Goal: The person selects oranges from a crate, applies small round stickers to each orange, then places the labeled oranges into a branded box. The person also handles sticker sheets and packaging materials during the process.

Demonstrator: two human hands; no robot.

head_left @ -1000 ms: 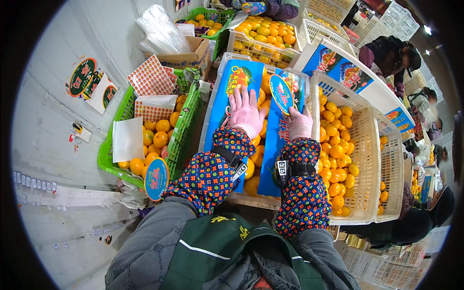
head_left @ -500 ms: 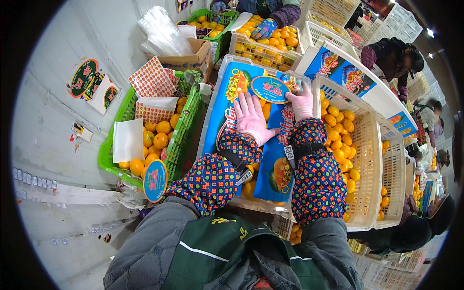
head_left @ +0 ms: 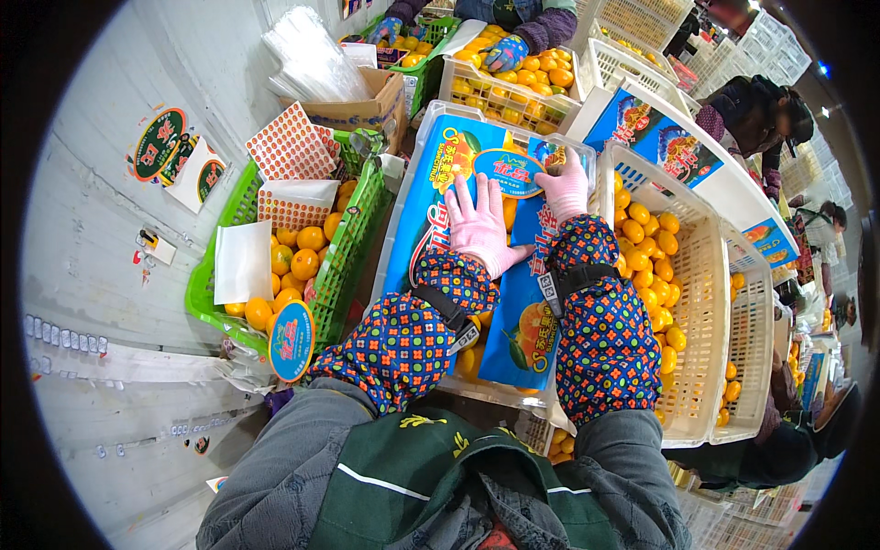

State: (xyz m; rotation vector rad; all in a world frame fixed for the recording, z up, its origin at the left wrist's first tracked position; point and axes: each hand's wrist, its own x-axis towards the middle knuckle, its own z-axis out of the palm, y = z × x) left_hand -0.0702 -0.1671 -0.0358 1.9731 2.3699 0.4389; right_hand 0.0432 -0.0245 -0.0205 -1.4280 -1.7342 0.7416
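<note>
A translucent plastic crate (head_left: 389, 258) of orange citrus fruit stands before me, topped by blue printed cardboard panels (head_left: 518, 335). Fruit shows in the gap between the panels. On the left panel my left hand (head_left: 480, 229), in a pink glove, lies flat with its fingers spread. An oval blue sticker (head_left: 507, 172) bridges the gap near the far end. At its right edge my right hand (head_left: 563, 189), also in a pink glove, presses down with thumb and forefinger apart. The sticker's right edge is partly hidden by that hand.
On the left, a green basket (head_left: 203, 266) holds fruit, sticker sheets (head_left: 291, 143) and white cards. Behind it, a cardboard box (head_left: 371, 112) carries clear plastic bags (head_left: 316, 60). Fruit crates (head_left: 704, 367) stand close on the right. Across from me a co-worker's gloved hand (head_left: 506, 53) touches fruit.
My right hand has shifted slightly left along the sticker's right edge, while my left hand stays flat on the panel. The co-worker's other hand has come further into view at the far green basket.
</note>
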